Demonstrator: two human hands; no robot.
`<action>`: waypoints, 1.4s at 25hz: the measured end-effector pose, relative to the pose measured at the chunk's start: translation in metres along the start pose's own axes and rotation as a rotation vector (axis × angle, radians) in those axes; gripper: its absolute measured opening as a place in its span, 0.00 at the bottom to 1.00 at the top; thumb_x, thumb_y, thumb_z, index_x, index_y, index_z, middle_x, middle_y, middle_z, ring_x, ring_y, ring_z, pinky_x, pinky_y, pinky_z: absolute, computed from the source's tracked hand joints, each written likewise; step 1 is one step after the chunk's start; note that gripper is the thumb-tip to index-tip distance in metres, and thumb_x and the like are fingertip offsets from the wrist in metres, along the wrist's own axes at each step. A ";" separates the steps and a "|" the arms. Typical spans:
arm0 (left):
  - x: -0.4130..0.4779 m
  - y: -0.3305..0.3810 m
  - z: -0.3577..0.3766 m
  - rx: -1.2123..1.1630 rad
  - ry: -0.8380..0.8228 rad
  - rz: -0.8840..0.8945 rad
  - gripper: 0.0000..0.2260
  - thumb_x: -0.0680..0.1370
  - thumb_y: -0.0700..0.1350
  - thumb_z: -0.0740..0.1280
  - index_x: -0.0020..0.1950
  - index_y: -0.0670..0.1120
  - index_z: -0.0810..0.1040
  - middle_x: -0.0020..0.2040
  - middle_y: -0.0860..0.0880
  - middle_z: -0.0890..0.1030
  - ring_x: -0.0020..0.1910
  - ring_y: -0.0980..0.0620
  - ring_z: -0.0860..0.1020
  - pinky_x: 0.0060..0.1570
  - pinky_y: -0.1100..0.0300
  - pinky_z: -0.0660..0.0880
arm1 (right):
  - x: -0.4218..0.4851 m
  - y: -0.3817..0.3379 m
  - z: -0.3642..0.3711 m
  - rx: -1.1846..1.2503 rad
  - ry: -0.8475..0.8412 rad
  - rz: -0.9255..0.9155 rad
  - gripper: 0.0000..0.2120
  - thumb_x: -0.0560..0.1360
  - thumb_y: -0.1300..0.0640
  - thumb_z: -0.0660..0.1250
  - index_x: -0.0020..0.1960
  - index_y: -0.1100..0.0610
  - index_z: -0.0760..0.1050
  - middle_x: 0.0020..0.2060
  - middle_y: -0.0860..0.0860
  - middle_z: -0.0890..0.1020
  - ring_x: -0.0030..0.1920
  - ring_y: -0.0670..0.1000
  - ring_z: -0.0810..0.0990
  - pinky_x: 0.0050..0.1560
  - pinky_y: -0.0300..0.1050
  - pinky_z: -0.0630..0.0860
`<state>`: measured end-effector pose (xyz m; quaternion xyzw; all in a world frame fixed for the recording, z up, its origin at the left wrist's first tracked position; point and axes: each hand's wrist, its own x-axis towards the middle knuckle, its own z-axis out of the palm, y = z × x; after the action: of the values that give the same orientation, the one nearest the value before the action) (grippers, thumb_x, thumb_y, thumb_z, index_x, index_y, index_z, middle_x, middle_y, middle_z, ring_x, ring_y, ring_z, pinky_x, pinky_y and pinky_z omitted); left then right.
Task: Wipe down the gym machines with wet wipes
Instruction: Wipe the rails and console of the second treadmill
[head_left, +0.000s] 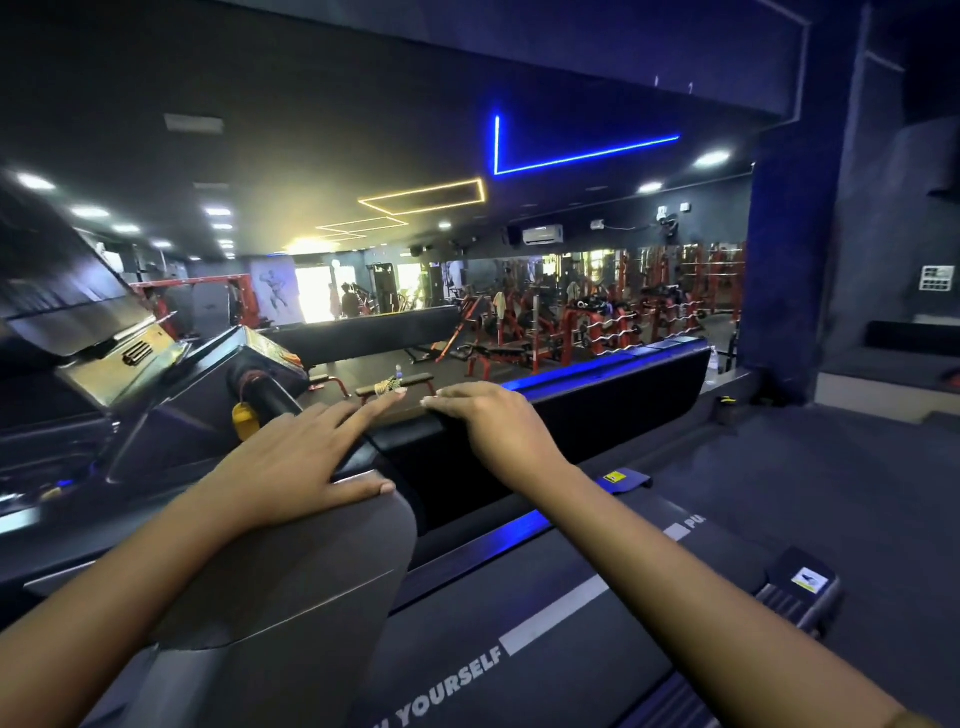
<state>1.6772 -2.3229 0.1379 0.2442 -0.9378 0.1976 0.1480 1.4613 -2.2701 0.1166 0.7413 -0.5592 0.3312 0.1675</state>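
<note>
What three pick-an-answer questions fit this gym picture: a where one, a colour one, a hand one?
1. Where does the left hand rest? A on the grey treadmill post; B on a dumbbell; C on the floor.
2. What colour is the V-shaped ceiling light? A red; B blue; C green.
3. How are the left hand's fingers? A straight; B in a fist; C pinching a wipe.
Answers: 1 A, palm on the grey post. 2 B, it glows blue. 3 A, they lie flat.
</note>
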 end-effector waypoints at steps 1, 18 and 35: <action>0.004 0.001 -0.001 -0.008 0.014 -0.005 0.41 0.61 0.79 0.30 0.71 0.62 0.31 0.66 0.54 0.69 0.62 0.53 0.71 0.57 0.59 0.69 | 0.000 0.017 -0.002 -0.017 0.008 0.029 0.23 0.72 0.62 0.53 0.63 0.54 0.76 0.61 0.52 0.78 0.62 0.55 0.74 0.64 0.47 0.65; 0.176 0.072 0.039 -0.031 -0.166 -0.131 0.34 0.77 0.66 0.53 0.78 0.57 0.44 0.73 0.49 0.64 0.71 0.50 0.64 0.65 0.53 0.68 | -0.045 0.146 0.009 -0.105 0.453 0.062 0.24 0.64 0.71 0.66 0.59 0.57 0.79 0.53 0.50 0.82 0.40 0.54 0.78 0.39 0.41 0.77; 0.225 0.103 0.042 -0.023 -0.166 -0.121 0.40 0.68 0.76 0.41 0.76 0.61 0.41 0.75 0.55 0.60 0.70 0.54 0.66 0.60 0.55 0.72 | -0.035 0.253 -0.022 -0.127 0.424 -0.058 0.21 0.62 0.72 0.68 0.51 0.57 0.82 0.46 0.51 0.84 0.39 0.55 0.78 0.40 0.42 0.74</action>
<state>1.4277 -2.3485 0.1550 0.3141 -0.9326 0.1567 0.0844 1.2115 -2.3122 0.0775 0.6588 -0.5095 0.4391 0.3370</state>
